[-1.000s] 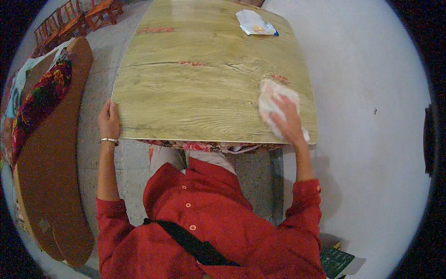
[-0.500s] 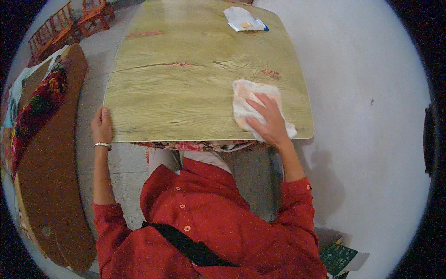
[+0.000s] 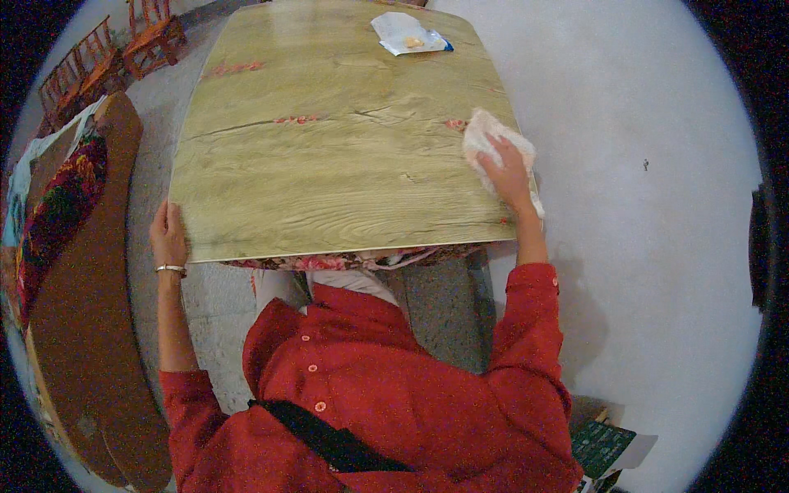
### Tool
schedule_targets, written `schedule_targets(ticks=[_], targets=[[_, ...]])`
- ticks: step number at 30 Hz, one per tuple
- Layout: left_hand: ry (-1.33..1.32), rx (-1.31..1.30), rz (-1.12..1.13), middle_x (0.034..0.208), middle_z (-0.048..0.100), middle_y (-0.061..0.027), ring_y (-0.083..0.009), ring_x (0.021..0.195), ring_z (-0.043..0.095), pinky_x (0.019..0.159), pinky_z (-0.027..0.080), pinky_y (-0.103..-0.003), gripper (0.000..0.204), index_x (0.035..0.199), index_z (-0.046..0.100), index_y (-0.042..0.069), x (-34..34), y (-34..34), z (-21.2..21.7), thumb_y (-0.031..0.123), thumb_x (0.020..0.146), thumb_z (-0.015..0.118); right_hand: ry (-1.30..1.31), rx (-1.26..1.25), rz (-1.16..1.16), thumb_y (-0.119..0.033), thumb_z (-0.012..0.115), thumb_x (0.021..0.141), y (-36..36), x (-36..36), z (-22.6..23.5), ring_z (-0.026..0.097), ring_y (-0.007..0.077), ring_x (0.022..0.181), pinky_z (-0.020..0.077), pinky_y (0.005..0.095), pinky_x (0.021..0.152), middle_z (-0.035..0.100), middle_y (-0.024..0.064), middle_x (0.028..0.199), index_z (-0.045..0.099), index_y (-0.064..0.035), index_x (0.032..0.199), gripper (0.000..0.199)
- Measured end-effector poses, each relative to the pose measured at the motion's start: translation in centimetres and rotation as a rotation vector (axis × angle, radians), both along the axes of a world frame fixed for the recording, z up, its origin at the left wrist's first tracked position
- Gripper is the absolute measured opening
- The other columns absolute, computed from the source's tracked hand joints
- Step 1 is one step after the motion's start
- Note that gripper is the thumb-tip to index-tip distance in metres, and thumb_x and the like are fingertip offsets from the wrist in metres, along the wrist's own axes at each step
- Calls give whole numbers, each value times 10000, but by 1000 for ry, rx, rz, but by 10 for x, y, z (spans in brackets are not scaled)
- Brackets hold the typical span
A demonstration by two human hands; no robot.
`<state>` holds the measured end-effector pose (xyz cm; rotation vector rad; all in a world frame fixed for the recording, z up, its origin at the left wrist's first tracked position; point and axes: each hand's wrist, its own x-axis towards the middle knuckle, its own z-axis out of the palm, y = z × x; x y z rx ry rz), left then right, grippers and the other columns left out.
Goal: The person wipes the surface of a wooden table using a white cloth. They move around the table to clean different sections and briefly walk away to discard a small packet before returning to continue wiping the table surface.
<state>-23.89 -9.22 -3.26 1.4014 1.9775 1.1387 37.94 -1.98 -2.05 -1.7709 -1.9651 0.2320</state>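
Note:
A white and pale peach cloth (image 3: 485, 127) lies bunched at the right edge of the wood-patterned table (image 3: 329, 181), one end hanging over that edge. My right hand (image 3: 511, 174) presses on it from above, gripping it with the fingers pointing up and left. At the near left corner my left hand (image 3: 169, 237) holds the table's edge, its fingers together and partly hidden by the rim. A bracelet circles the left wrist.
A white packet with a blue end (image 3: 411, 34) lies at the far right of the tabletop. A brown couch (image 3: 90, 329) with a colourful cloth (image 3: 62, 205) runs along the left. Wooden chairs (image 3: 152, 37) stand far left. The white wall (image 3: 633, 205) is close on the right.
My right hand has slid the cloth right and away from me, to the table's right edge. The left hand keeps its hold at the corner. The view has shifted slightly.

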Motion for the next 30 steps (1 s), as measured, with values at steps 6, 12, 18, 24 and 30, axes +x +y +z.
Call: schedule_targets(ticks=[6,12,18,24,30], targets=[[106,-53,75,1025,634,-120,-166,903,574,793,452,-278,383,1153,549,-47,-15,-2,-12,260,933,487,-1,-77,1,-270,598,819,-76,-7,27,372,302,1263,279,376,1048,450,151,1328,532,-120,1249,460],[149,9,58,1049,631,-137,-181,935,581,837,455,-293,354,1137,561,-43,9,-7,9,236,929,492,64,-47,-117,-347,600,814,-37,50,8,398,354,1235,280,422,1047,430,182,1340,512,-145,1265,502],[92,52,60,1025,646,-141,-172,899,594,798,458,-291,368,1147,562,-53,-1,3,-5,238,934,487,13,-43,-95,-412,572,825,44,37,-5,390,340,1241,279,416,1050,436,181,1332,506,-160,1274,519],[125,-68,59,1090,624,-160,-185,962,584,848,444,-288,386,1174,536,-67,0,-1,5,233,937,484,-15,-60,67,-327,584,828,-9,-16,12,378,315,1255,282,382,1042,426,170,1342,520,-143,1262,476],[315,82,-20,1150,596,-157,-195,1027,560,890,424,-293,380,1189,527,-66,-18,-4,-19,217,941,477,6,-58,14,-311,604,816,-92,13,21,360,342,1258,278,417,1053,409,156,1357,519,-162,1262,477]])
